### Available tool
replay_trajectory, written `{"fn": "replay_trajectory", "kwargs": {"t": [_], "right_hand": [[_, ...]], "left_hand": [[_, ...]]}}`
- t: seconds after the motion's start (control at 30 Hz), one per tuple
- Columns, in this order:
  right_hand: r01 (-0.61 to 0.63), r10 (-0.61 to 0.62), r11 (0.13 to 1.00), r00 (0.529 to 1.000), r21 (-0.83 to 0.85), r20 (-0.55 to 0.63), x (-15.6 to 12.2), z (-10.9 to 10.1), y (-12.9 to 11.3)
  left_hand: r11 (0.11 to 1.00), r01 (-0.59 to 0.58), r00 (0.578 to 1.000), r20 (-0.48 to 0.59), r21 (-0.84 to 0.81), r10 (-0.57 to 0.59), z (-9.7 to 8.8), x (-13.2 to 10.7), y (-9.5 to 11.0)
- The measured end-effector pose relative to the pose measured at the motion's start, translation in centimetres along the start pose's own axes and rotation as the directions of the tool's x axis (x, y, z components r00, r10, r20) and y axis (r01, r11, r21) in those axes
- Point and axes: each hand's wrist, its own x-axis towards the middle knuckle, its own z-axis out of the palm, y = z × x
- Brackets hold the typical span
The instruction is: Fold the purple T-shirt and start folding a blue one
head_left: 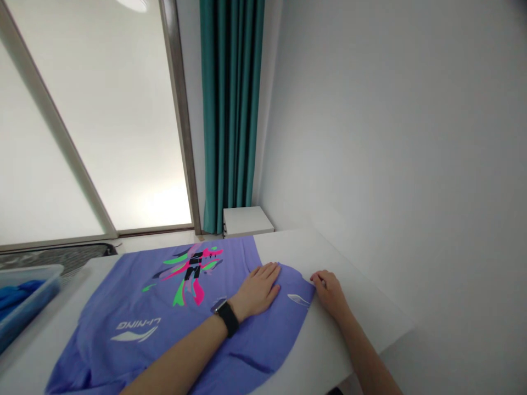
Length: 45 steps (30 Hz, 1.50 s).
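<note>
A purple T-shirt (135, 285) with a bright pink, green and black print and white "LI-NING" lettering lies spread over a white table (304, 356). My left hand (257, 291), with a dark watch (226, 317) on the wrist, rests flat on the shirt with its fingers stretched out. At the shirt's right edge, my right hand (327, 291) pinches the corner of the fabric beside a small white logo. Some of the shirt's near part is hidden behind my left forearm.
At the left stands a clear plastic bin (31, 315) with blue cloth (18, 296) in it. Beyond the table are a low white cabinet (247, 220), a teal curtain (230, 109) and frosted sliding doors (107, 120). A grey wall (391, 153) runs along the right.
</note>
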Motion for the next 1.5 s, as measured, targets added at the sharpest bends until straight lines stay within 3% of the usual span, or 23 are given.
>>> {"fn": "replay_trajectory", "kwargs": {"t": [0.17, 0.27, 0.37, 0.43, 0.5, 0.57, 0.73, 0.83, 1.0, 1.23, 1.37, 1.5], "right_hand": [[0.016, -0.023, 0.985, 0.999, -0.174, -0.04, -1.7, 0.3, -0.9], [0.037, -0.045, 0.987, 0.998, -0.154, -0.045, -2.1, 0.1, -1.5], [0.093, -0.09, 0.993, 0.995, 0.068, -0.043, -2.2, -0.6, -2.0], [0.126, -0.126, 0.953, 0.992, 0.275, -0.02, -2.4, -1.2, -2.3], [0.101, -0.126, 0.898, 0.992, 0.429, 0.03, -2.6, -1.5, -2.7], [0.038, -0.078, 0.881, 0.995, 0.471, 0.065, -2.8, -1.4, -3.1], [-0.056, 0.069, 0.909, 0.998, 0.413, -0.017, -2.4, -0.8, -3.1], [-0.066, 0.055, 0.935, 0.998, 0.35, 0.041, -1.8, -0.8, -2.4], [-0.079, 0.08, 0.997, 0.994, -0.016, 0.075, -2.0, -0.9, -2.1], [-0.197, 0.262, 0.916, 0.954, -0.35, 0.148, -2.6, -1.6, -3.5], [-0.139, 0.254, 0.912, 0.93, -0.386, 0.266, -2.7, -2.1, -3.5], [-0.051, 0.148, 0.968, 0.907, -0.245, 0.394, -2.6, -1.9, -2.9]], "left_hand": [[1.0, 0.006, 1.0, 0.026, 0.026, -0.007, 0.9, 1.0, 1.5], [0.999, 0.031, 1.0, 0.002, 0.042, -0.031, 1.8, 1.0, 1.5], [0.998, 0.017, 1.0, -0.022, 0.067, -0.016, 2.4, 0.8, 1.2], [0.997, 0.01, 1.0, -0.024, 0.083, -0.008, 2.6, 0.7, 1.1], [0.996, 0.002, 1.0, -0.02, 0.089, -0.001, 2.6, 0.6, 1.2], [0.996, -0.002, 1.0, -0.016, 0.09, 0.003, 2.5, 0.6, 1.3], [0.996, -0.003, 1.0, -0.002, 0.084, 0.003, 2.4, 0.7, 1.3], [0.997, 0.003, 1.0, 0.006, 0.076, -0.004, 2.3, 0.7, 1.4], [0.998, 0.013, 1.0, 0.002, 0.064, -0.013, 2.1, 0.6, 1.5], [0.998, 0.024, 1.0, 0.008, 0.058, -0.025, 2.2, 0.7, 1.5], [0.998, 0.022, 1.0, 0.009, 0.06, -0.022, 2.3, 0.7, 1.5], [0.998, 0.014, 1.0, 0.009, 0.06, -0.015, 2.2, 0.7, 1.5]]}}
